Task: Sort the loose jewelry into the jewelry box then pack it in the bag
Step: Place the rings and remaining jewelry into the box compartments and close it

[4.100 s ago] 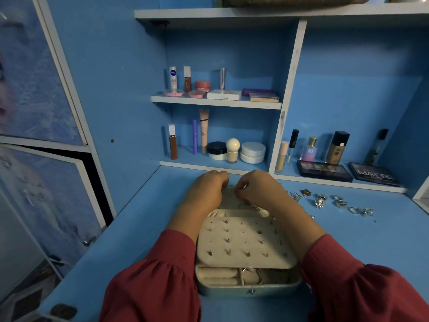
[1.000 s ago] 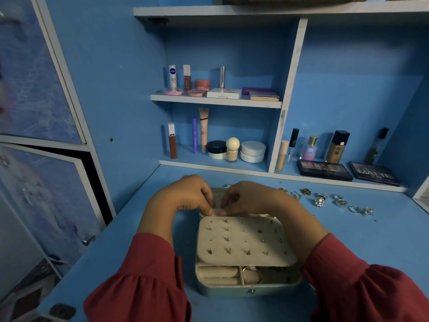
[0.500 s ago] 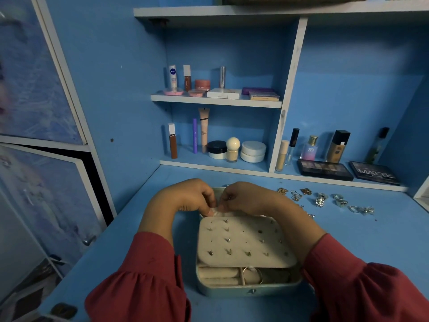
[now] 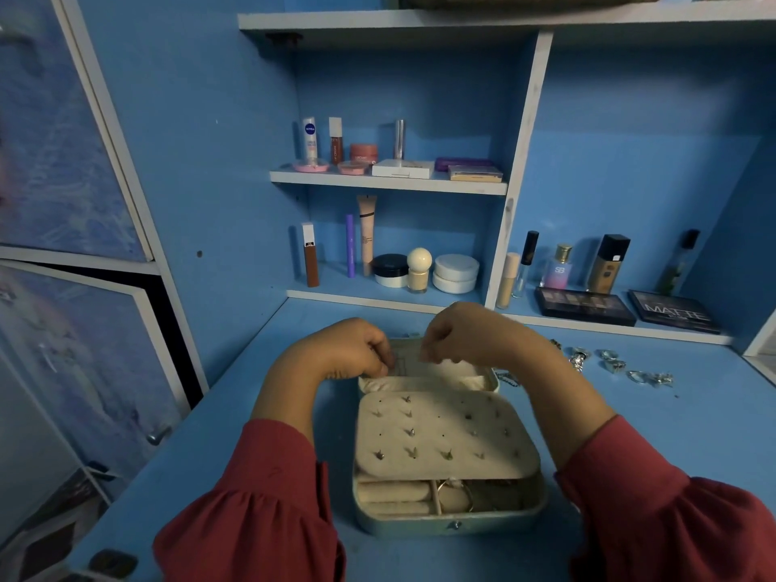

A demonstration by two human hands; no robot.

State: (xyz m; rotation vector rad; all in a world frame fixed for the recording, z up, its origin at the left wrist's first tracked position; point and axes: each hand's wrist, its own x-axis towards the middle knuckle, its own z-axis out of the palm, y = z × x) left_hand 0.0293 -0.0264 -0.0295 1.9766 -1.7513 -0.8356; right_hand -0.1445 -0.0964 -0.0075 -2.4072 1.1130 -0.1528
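Cream-lined jewelry box (image 4: 449,520) lengthwise away from viewer, left hand (image 4: 348,350) and right hand (image 4: 462,333) curled, pinch contents unclear.

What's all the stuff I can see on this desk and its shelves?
jewelry box: one, pale green with cream lining, open at the desk's front.
stud panel: one, cream, dotted with small earrings, lying over the box.
loose jewelry: several silver pieces, on the desk right of the box.
eyeshadow palettes: two, dark, low right ledge.
bottles and tubes: about six, mixed colours, behind the palettes.
cosmetics: about seven, lower cubby.
cosmetics and flat cases: about nine, upper shelf.
left hand: fingers curled, pinching at the box's far end.
right hand: likewise, red sleeves on both.
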